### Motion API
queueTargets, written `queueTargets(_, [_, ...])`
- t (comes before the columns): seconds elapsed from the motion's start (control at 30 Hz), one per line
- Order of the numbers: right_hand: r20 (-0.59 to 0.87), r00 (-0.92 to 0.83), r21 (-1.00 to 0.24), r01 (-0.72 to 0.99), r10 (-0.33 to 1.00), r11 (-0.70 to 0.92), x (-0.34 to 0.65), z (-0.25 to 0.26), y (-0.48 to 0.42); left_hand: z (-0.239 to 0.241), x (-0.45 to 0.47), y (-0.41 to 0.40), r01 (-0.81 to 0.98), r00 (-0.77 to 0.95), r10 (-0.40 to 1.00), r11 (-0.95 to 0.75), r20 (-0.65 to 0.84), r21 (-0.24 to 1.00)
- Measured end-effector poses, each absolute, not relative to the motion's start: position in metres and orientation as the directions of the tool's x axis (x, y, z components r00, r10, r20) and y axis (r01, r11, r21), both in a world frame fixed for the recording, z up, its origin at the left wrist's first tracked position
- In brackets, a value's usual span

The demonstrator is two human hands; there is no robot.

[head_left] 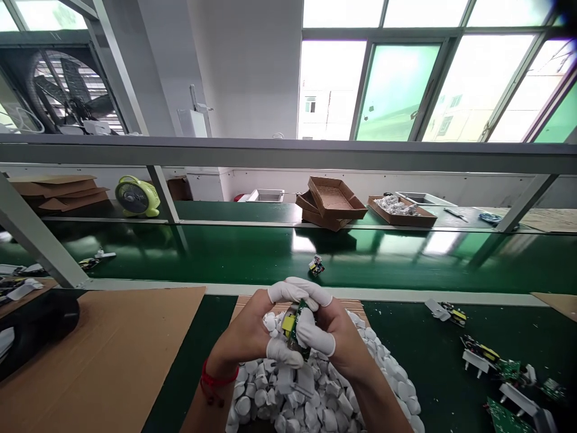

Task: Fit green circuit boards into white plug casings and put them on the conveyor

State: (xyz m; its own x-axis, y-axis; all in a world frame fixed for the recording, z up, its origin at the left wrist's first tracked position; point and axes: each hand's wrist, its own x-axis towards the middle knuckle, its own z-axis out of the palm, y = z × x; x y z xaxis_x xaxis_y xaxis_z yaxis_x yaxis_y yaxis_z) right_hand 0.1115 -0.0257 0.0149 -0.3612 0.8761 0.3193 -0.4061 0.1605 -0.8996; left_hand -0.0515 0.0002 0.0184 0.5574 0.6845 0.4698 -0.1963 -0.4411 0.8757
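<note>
Green bench point(433, 367) | left: cardboard sheet point(112, 355) | centre: heaped small white pieces point(327, 415) | right: circuit-board assemblies point(509, 368)

Circuit board point(294, 329) partly hidden by white-covered fingers point(316, 337), pile of white pieces point(315, 400) cut off at the bottom edge

Windows point(333, 84) glow beside a grey wall point(247, 72); green worktops point(243, 252) gleam.
</note>
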Motion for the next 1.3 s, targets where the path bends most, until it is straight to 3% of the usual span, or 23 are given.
queueTargets(0.13, [0.341, -0.28, -0.901, -0.37, 0.897, 0.227, 0.111, 0.01, -0.026, 0.012, -0.049, 0.003, -0.251, 0.527, 0.691, -0.43, 0.495, 0.867])
queueTargets(0.27, [0.304, -0.338, -0.895, -0.423, 0.891, 0.145, 0.111, 0.011, -0.03, 0.013, -0.047, 0.004, -0.338, 0.513, 0.681, -0.399, 0.522, 0.853])
queueTargets(0.53, [0.245, -0.347, -0.89, -0.45, 0.905, 0.069, 0.108, 0.019, -0.031, 0.025, -0.047, 0.001, -0.197, 0.55, 0.68, -0.459, 0.485, 0.866])
queueTargets(0.77, [0.28, -0.305, -0.891, -0.435, 0.911, 0.128, 0.107, 0.015, -0.033, 0.016, -0.045, 0.006, -0.375, 0.521, 0.658, -0.395, 0.543, 0.839])
queueTargets(0.97, [0.272, -0.371, -0.869, -0.492, 0.888, 0.061, 0.105, 0.016, -0.03, 0.009, -0.048, 0.005, -0.331, 0.514, 0.718, -0.337, 0.468, 0.881])
queueTargets(1.3, [0.313, -0.224, -0.858, -0.484, 0.923, 0.173, 0.105, 0.015, -0.036, 0.018, -0.037, 0.002, -0.424, 0.5, 0.706, -0.304, 0.501, 0.853])
